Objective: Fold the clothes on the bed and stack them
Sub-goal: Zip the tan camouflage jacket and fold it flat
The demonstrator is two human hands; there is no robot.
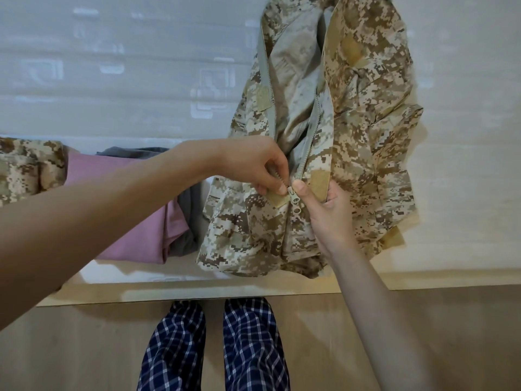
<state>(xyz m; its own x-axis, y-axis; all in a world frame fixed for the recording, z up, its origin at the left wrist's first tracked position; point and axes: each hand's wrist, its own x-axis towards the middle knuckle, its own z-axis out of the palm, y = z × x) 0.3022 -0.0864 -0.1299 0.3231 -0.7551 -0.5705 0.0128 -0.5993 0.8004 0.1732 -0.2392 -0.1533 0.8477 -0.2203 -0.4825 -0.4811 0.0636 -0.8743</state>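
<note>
At the near edge of the bed (pixel 465 193), mid-frame, the left hand (pixel 248 162) pinches one zip tape between thumb and curled fingers. The right hand (pixel 327 210) grips the other front edge with its thumb beside the slider (pixel 291 193), so both hold the jacket (pixel 366 122), apparently to join the zip. The jacket runs open and unfolded from centre to upper right, so its folding is not yet begun, while at left a pink top (pixel 135 215), a grey one (pixel 191 215) touching it and a camo piece (pixel 25 167) already lie folded, so the task looks well along
</note>
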